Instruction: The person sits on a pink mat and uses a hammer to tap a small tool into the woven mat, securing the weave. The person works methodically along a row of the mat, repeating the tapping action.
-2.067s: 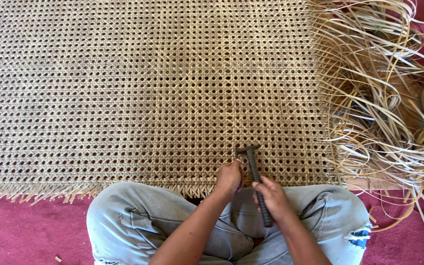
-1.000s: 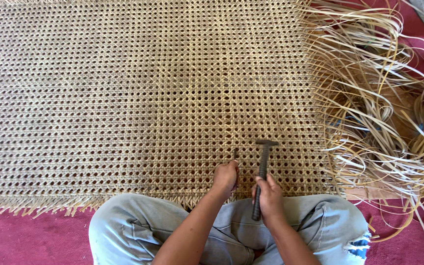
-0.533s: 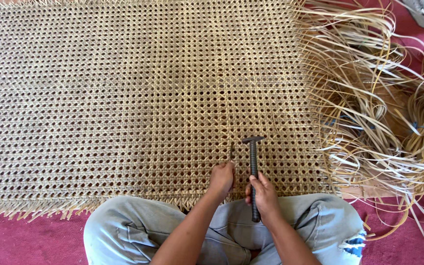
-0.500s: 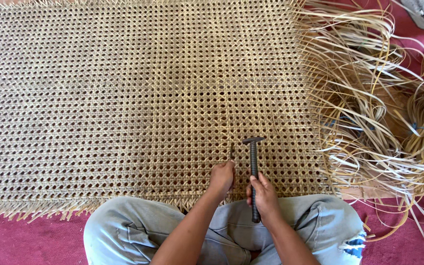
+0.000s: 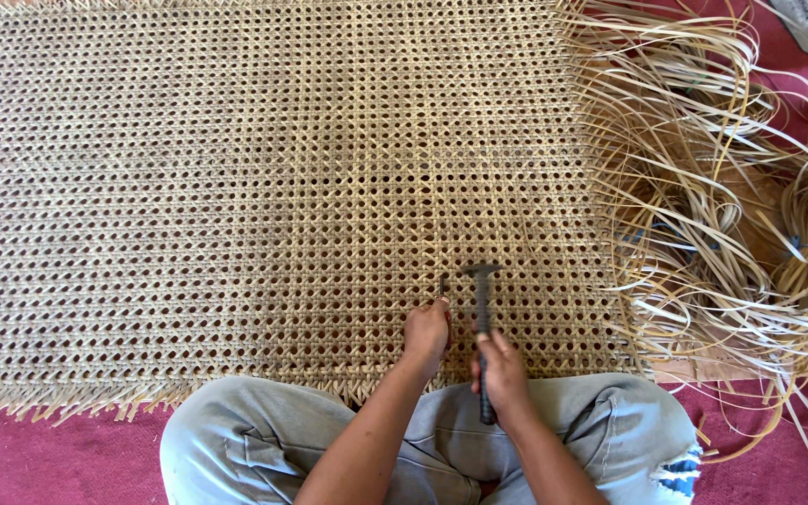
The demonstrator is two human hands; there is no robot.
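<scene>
Right hand [image 5: 502,374] grips hammer [image 5: 483,318] mid-handle: rigid, head-heavy. Left hand [image 5: 425,332] pinches thin peg [image 5: 442,283] upright on cane mat [image 5: 236,187]; mat looks stiff, springy.

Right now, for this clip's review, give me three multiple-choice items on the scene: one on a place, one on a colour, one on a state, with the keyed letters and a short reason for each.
1. Where do the loose cane strands lie relative to the woven mat?
A. at its right edge
B. at its left edge
C. under the person's legs

2. What colour is the floor cloth below the mat?
A. green
B. dark red
C. white

3. How is the hammer held?
A. lying loose on the mat
B. in the left hand
C. in the right hand, head toward the mat

Answers:
1. A, the strands spill off the mat's right side.
2. B, dark red shows along the bottom edge.
3. C, the right hand wraps the handle; the left hand steadies a small spike beside the hammer head.
</scene>
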